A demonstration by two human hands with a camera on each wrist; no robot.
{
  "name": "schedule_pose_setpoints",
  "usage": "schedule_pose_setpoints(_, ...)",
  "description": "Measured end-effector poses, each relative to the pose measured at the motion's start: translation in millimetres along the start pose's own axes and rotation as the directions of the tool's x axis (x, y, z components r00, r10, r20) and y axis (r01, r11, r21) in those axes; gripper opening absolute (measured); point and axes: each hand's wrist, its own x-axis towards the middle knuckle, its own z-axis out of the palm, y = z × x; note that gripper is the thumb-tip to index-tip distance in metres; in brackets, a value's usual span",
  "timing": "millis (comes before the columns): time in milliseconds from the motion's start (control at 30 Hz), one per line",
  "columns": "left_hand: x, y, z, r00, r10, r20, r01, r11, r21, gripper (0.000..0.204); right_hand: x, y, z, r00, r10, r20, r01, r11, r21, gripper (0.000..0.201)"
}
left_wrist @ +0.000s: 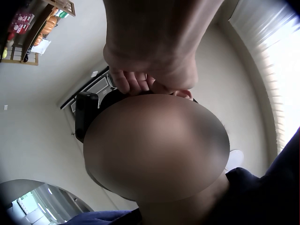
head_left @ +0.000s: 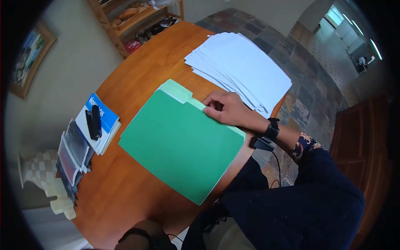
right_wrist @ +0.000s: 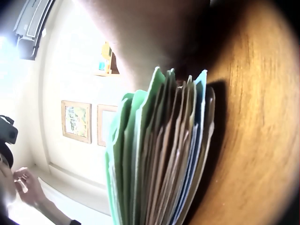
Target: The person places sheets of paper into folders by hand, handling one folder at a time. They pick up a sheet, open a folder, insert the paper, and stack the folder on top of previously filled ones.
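A green folder (head_left: 179,146) lies on top of a stack on the wooden table (head_left: 112,183). My right hand (head_left: 229,109) is at its tabbed edge, thumb on the cover and fingers curled over the edge. Seen side-on in the right wrist view, the stack (right_wrist: 159,154) has green, brownish and blue folders, with part of my right hand (right_wrist: 145,42) above. My left hand (left_wrist: 150,70) is raised to my head, its fingers loosely bent against it; the right wrist view also shows that hand (right_wrist: 30,187) beside the head.
Loose white sheets (head_left: 241,66) lie beyond the folders. At the table's left stand a blue-and-white notebook (head_left: 106,114) with a black stapler (head_left: 95,123) on it, and grey plastic packets (head_left: 73,152). A black device (head_left: 262,143) with a cable sits under my right wrist.
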Motion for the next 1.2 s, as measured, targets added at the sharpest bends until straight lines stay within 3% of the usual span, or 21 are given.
schedule_pose_setpoints(33, 0.4, -0.4, -2.5, 0.998, -0.016, 0.064, 0.012, 0.998, 0.059, 0.009, -0.3, -1.4, -0.2, 1.000, -0.013, -0.007, 0.014, 1.000, 0.016, 0.016)
schedule_pose_setpoints(100, -2.7, -33.3, -10.0, 0.964, 0.178, -0.197, -0.123, 0.957, 0.263, 0.023, 0.0, -5.7, -0.1, 0.999, 0.035, 0.015, -0.035, 0.999, 0.026, 0.016)
schedule_pose_setpoints(133, -1.7, -47.3, -18.6, 0.969, -0.089, -0.229, 0.158, 0.940, 0.301, 0.014, -0.6, -4.4, 1.0, 0.999, 0.034, 0.016, -0.035, 0.999, 0.022, 0.017)
schedule_pose_setpoints(167, -8.3, -65.2, -29.4, 0.885, -0.206, -0.417, 0.398, 0.799, 0.451, 0.007, -1.0, -5.9, 1.1, 0.999, 0.037, 0.012, -0.037, 0.999, 0.020, 0.018)
schedule_pose_setpoints(200, -21.2, -86.6, -60.5, 0.838, -0.379, -0.393, 0.541, 0.676, 0.501, 0.012, -1.6, -9.6, 0.5, 0.996, 0.077, 0.032, -0.078, 0.997, 0.013, 0.019)
schedule_pose_setpoints(233, -36.7, -114.3, -80.1, 0.780, -0.435, -0.451, 0.626, 0.563, 0.539, 0.018, -1.4, -13.3, -1.3, 0.992, 0.114, 0.048, -0.114, 0.993, -0.001, 0.020)
schedule_pose_setpoints(333, -99.9, -172.3, -139.3, 0.857, -0.341, -0.387, 0.452, 0.135, 0.882, 0.030, -5.8, -14.4, -2.2, 0.995, 0.071, 0.072, -0.073, 0.997, 0.020, 0.022)
schedule_pose_setpoints(367, -110.5, -178.3, -143.2, 0.854, -0.337, -0.397, 0.458, 0.123, 0.880, 0.030, -7.3, -13.5, -1.9, 0.997, 0.038, 0.062, -0.039, 0.999, 0.026, 0.022)
schedule_pose_setpoints(433, -124.3, -189.3, -145.1, 0.855, -0.331, -0.399, 0.387, -0.105, 0.916, 0.036, -10.3, -13.3, -4.6, 0.995, 0.044, 0.086, -0.046, 0.999, 0.022, 0.021)
schedule_pose_setpoints(600, -126.0, -202.0, -148.5, 0.865, -0.327, -0.379, 0.377, -0.074, 0.923, 0.035, -14.3, -16.8, -5.5, 0.990, -0.119, 0.073, 0.127, 0.986, -0.110, 0.021)
schedule_pose_setpoints(800, -129.0, -201.3, -147.5, 0.878, -0.285, -0.384, 0.389, -0.043, 0.920, 0.031, -10.8, -24.1, -0.9, 0.994, -0.037, 0.103, 0.029, 0.997, 0.077, 0.024)
schedule_pose_setpoints(933, -130.5, -202.7, -149.6, 0.867, -0.279, -0.414, 0.425, -0.023, 0.905, 0.029, -9.8, -21.4, -2.0, 0.983, -0.134, 0.124, 0.140, 0.989, -0.039, 0.023)
schedule_pose_setpoints(1000, -130.8, -202.9, -149.3, 0.867, -0.275, -0.415, 0.428, -0.013, 0.904, 0.029, -7.3, -30.0, -4.4, 0.965, 0.130, 0.227, -0.169, 0.972, 0.164, 0.023)
schedule_pose_setpoints(1133, -127.5, -199.4, -147.7, 0.834, -0.298, -0.464, 0.483, -0.011, 0.876, 0.030, -2.8, -21.1, -3.2, 0.992, -0.020, 0.126, -0.020, 0.949, 0.314, 0.026)
schedule_pose_setpoints(1200, -129.4, -200.1, -148.7, 0.831, -0.310, -0.461, 0.478, -0.025, 0.878, 0.031, -2.4, -43.7, -11.8, 0.934, 0.168, 0.314, -0.321, 0.780, 0.537, 0.031)
